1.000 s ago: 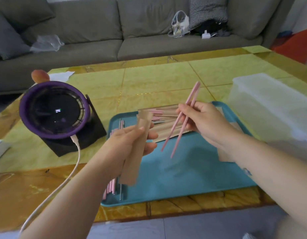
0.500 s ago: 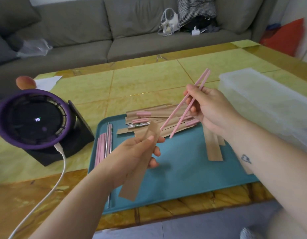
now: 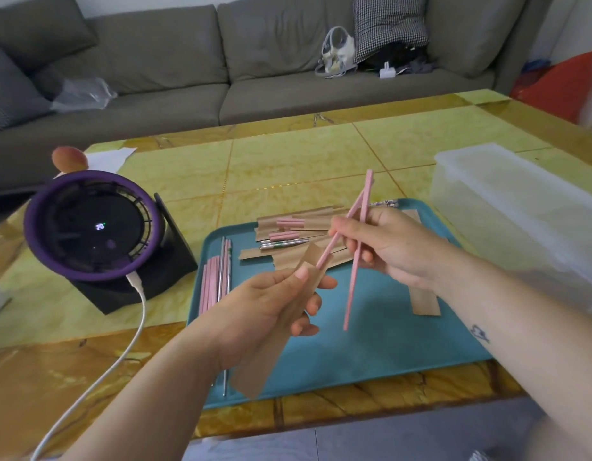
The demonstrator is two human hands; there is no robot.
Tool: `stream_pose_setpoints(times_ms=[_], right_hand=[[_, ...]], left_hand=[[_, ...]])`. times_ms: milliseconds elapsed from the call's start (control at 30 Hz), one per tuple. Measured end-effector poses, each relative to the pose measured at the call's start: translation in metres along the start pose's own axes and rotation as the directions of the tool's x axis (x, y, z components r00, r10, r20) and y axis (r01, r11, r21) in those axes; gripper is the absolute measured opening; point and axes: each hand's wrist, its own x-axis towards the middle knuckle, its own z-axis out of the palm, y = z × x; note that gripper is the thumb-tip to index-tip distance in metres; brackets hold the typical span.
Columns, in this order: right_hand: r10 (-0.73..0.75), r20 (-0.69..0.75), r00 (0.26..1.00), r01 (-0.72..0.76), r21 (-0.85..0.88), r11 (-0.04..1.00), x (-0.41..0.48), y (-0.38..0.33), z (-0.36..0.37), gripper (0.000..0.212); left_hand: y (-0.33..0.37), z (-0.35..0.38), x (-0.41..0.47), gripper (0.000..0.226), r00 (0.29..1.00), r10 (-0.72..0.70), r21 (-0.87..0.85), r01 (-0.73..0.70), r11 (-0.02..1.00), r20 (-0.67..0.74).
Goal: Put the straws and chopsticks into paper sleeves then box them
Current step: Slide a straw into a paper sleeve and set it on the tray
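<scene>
The left hand (image 3: 271, 304) pinches a brown paper sleeve (image 3: 281, 321) between thumb and fingers, holding it slanted so that its open top end faces up and toward the other hand, which looks meant to give the sticks a clear mouth to slide into. The right hand (image 3: 384, 247) is closed around a pair of pink chopsticks (image 3: 356, 251) near their upper half; the two have splayed into a narrow V, one tip meeting the sleeve's mouth beside the left thumb, the other hanging free and pointing down over the blue tray (image 3: 371, 344). Judging by that spread, the pair probably needs squeezing together before both will enter. Both forearms reach in from the near edge of the tabletop (image 3: 288, 168) and the hands meet above the tray, close but not touching. On the tray's far side lies a heap of filled sleeves (image 3: 298, 227) with pink ends poking out, and along its left edge a row of loose straws and chopsticks (image 3: 218, 277) waits. The clear plastic box (image 3: 521, 207) stands to the right of the tray, within easy reach.
</scene>
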Motion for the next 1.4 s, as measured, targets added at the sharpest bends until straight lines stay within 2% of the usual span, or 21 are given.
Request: stream_pose_setpoints(times_ms=[67,167,267,467,533,633,733,833,967,1100,1233,1300,1367,1400], right_hand=[[0.022,0.026,0.999,-0.022,0.011,1.000,-0.001,-0.001,0.001,0.020],[-0.043,-0.120,0.992,0.058,0.129,0.990,0.003,-0.006,-0.007,0.019],[-0.073,-0.201,0.977,0.099,0.122,0.987,0.005,-0.006,-0.014,0.023],[0.031,0.098,0.995,-0.013,-0.180,0.984,-0.007,0.002,0.008,0.023],[0.026,0.082,0.996,-0.011,-0.188,0.982,-0.005,0.001,0.007,0.028],[0.013,-0.056,0.998,-0.011,0.035,0.999,0.000,-0.005,-0.006,0.026],[0.018,-0.127,0.992,0.027,0.348,0.937,0.003,-0.012,-0.019,0.030],[-0.025,-0.182,0.983,0.102,0.423,0.900,0.004,-0.013,-0.023,0.032],[-0.074,-0.151,0.986,0.123,0.344,0.931,0.007,-0.009,-0.021,0.032],[-0.075,0.066,0.995,0.060,0.203,0.977,0.003,-0.007,-0.014,0.030],[0.050,0.246,0.968,-0.030,-0.083,0.996,-0.005,0.001,-0.001,0.028],[0.051,0.184,0.982,-0.029,-0.120,0.992,-0.005,0.002,0.002,0.042],[-0.044,-0.026,0.999,0.043,-0.031,0.999,-0.002,-0.002,-0.001,0.054],[-0.114,-0.135,0.984,0.113,-0.014,0.993,-0.001,-0.004,-0.005,0.048]], left_hand=[[0.001,0.000,-0.001,0.042,1.000,0.001,0.020,-0.001,1.000,-0.003],[0.002,-0.001,-0.003,0.044,1.000,-0.016,0.097,0.017,0.995,-0.017],[0.001,0.000,-0.004,0.045,1.000,-0.022,0.111,0.022,0.994,-0.003],[-0.001,0.001,0.001,0.042,0.999,0.008,0.046,-0.006,0.999,-0.032],[-0.001,-0.002,0.003,0.043,0.998,0.019,0.052,-0.016,0.999,-0.058],[-0.003,-0.005,0.006,0.044,0.991,0.000,0.043,0.005,0.999,-0.132],[-0.005,-0.007,0.007,0.037,0.991,-0.044,0.108,0.057,0.993,-0.126],[-0.003,-0.006,0.005,0.031,0.994,-0.075,0.185,0.090,0.979,-0.082],[0.001,-0.001,0.003,0.035,0.995,-0.100,0.211,0.100,0.972,-0.008],[0.002,0.000,0.002,0.036,0.995,-0.079,0.197,0.066,0.978,0.057],[0.003,0.002,0.000,0.035,0.997,-0.050,0.130,0.041,0.991,0.066],[0.003,0.001,0.000,0.036,0.997,-0.049,0.122,0.041,0.992,0.056],[0.004,-0.001,-0.001,0.036,0.998,-0.044,0.119,0.038,0.992,0.045],[0.004,-0.002,-0.001,0.036,0.998,-0.043,0.123,0.037,0.992,0.044]])
